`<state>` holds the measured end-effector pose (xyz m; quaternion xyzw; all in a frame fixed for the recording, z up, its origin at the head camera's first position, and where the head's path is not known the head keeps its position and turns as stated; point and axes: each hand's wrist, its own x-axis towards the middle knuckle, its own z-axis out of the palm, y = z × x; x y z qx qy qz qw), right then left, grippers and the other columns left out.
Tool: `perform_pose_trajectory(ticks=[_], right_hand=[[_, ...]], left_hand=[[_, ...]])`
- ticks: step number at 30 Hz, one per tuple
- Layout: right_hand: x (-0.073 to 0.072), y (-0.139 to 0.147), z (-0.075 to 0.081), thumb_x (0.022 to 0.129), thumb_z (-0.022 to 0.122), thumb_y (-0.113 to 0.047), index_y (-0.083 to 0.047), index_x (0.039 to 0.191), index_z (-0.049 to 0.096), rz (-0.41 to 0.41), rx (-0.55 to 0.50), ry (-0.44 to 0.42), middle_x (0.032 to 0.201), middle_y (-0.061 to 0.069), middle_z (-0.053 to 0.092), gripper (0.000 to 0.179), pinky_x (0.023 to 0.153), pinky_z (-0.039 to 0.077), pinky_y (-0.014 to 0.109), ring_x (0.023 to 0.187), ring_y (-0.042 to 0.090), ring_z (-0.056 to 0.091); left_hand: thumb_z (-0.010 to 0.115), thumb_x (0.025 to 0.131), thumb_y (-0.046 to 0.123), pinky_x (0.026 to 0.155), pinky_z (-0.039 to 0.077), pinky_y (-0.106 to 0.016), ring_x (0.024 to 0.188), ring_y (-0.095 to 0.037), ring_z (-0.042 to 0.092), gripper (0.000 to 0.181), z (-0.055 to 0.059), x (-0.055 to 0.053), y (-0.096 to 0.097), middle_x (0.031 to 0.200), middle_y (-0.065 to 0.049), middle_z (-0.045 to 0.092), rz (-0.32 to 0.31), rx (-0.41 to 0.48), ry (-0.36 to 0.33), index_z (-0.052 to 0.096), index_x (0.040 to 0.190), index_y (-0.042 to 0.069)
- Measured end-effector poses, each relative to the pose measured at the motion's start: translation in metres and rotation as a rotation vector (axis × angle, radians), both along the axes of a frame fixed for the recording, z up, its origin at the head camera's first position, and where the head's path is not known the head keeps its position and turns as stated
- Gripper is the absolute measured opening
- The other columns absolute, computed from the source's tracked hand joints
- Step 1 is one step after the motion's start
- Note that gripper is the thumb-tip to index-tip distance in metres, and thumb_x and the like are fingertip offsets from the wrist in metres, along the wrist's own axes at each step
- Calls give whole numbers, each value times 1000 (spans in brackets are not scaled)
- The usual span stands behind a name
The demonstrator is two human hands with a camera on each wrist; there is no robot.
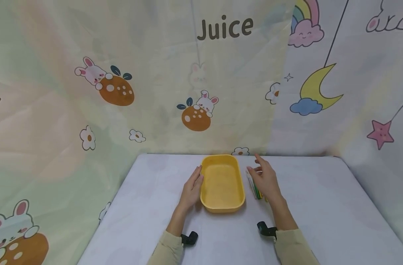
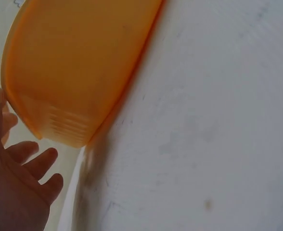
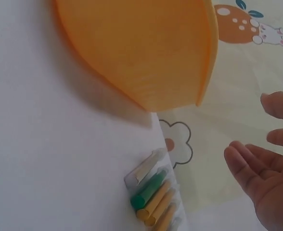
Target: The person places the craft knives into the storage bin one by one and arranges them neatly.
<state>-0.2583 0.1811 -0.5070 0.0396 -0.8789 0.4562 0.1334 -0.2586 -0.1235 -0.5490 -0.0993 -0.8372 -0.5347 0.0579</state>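
A yellow plastic tray (image 1: pixel 222 182) with rounded corners sits on the white table. My left hand (image 1: pixel 191 188) is at its left side, fingertips at the rim; in the left wrist view the fingers of this hand (image 2: pixel 23 178) are loosely bent beside the tray's end wall (image 2: pixel 67 120). To the right of the tray lies a row of several slim pens (image 1: pixel 254 187), with green, yellow and whitish ends (image 3: pixel 148 188). My right hand (image 1: pixel 266 179) is above the pens, fingers spread and holding nothing. In the right wrist view this hand (image 3: pixel 264 178) stays apart from pens and tray.
The white table (image 1: pixel 161 228) ends at a printed cloth backdrop (image 1: pixel 161 73) just behind the tray. A dark wrist camera (image 1: pixel 189 238) is strapped to the left wrist, and another camera (image 1: pixel 266 229) to the right wrist.
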Motion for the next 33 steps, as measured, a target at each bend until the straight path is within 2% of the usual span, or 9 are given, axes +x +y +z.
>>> perform_pose_trajectory(ticks=[2,5,8,11,14,17,20,28,33], right_hand=[[1,1,-1,105,65,-30,-10,159,41,-5,12,-15,143,20,57,63,95,61,47,111,30,66],[2,1,-4,103,67,-26,-7,152,51,0,59,-52,136,19,63,55,83,61,37,98,27,63],[1,0,-8,102,68,-25,-8,149,54,20,102,-114,133,18,65,51,79,58,35,93,26,58],[-1,-2,-13,102,68,-26,-8,148,55,31,156,-180,132,17,65,51,93,59,46,103,31,61],[-3,-4,-20,102,69,-26,-7,148,55,28,232,-230,132,18,64,52,105,53,58,118,37,61],[-4,-6,-27,100,71,-23,-4,144,58,25,333,-223,132,21,64,50,108,50,61,124,39,61],[-4,-7,-32,99,72,-20,-1,141,61,22,389,-194,133,23,63,47,107,51,61,124,41,61],[-2,-8,-36,96,74,-11,-1,127,71,72,400,-179,113,15,68,33,93,59,52,102,30,65],[-3,-9,-37,96,72,-8,-3,123,74,98,456,-183,110,13,69,28,92,59,51,101,29,65]], left_hand=[[45,112,42,131,24,-44,158,-15,28,52,-2,0,0,168,5,35,-13,6,-12,43,160,25],[46,111,43,131,24,-43,158,-16,28,51,-5,0,1,168,5,36,-32,22,-39,44,159,26],[47,111,40,130,25,-45,158,-19,29,49,-8,0,1,166,7,39,-45,38,-65,45,159,27],[49,111,38,130,26,-44,157,-20,31,50,-10,-1,0,166,8,39,-52,44,-96,43,160,29],[50,111,36,130,26,-44,157,-19,31,50,-12,-1,-1,166,9,38,-63,43,-126,41,161,32],[50,111,36,130,26,-46,157,-20,31,51,-14,0,-2,166,9,38,-68,37,-130,40,161,33],[50,111,37,129,27,-46,157,-20,31,50,-15,0,-2,166,8,38,-69,34,-128,41,160,34],[50,111,36,129,27,-48,158,-22,31,50,-12,4,-1,166,7,38,-76,51,-135,41,160,34],[51,110,39,129,28,-47,158,-22,31,50,-10,4,0,166,7,39,-78,54,-135,42,159,34]])
